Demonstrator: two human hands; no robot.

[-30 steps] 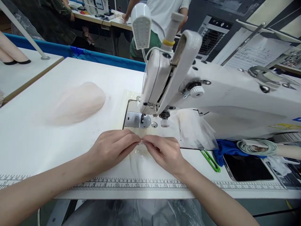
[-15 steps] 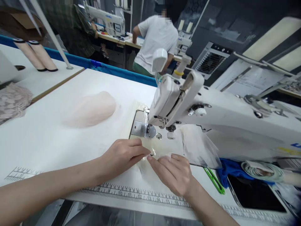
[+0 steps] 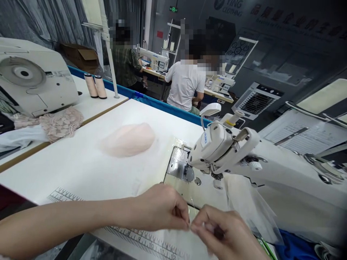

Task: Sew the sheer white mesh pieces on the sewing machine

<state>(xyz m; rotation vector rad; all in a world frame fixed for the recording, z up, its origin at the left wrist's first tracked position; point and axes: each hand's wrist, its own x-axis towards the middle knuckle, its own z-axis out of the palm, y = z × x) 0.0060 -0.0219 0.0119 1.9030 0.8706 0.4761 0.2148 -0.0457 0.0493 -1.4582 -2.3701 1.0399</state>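
My left hand [image 3: 165, 207] is closed in a pinch in front of the sewing machine [image 3: 217, 148], its fingertips almost meeting those of my right hand [image 3: 225, 231]. The right is pinched too, with a curled gap between its fingers. Whatever sits between the fingertips is too small and pale to make out. Just beyond the hands lies the metal needle plate [image 3: 177, 169]. A sheer pale fabric [image 3: 246, 202] hangs at the right under the machine's arm. On the white table left of the machine rests a light pink, rounded fabric piece [image 3: 132, 139].
A ruler strip [image 3: 146, 243] runs along the table's front edge. Thread cones [image 3: 94, 86], lace [image 3: 63, 122] and another machine [image 3: 35, 76] occupy the left table. A green tool [image 3: 267, 249] and blue cloth [image 3: 291, 245] lie right. Two people work behind.
The view has tilted up and swung left. Both hands have come back from the needle plate, toward the table's front edge, still fingertip to fingertip. The pink piece stays put.
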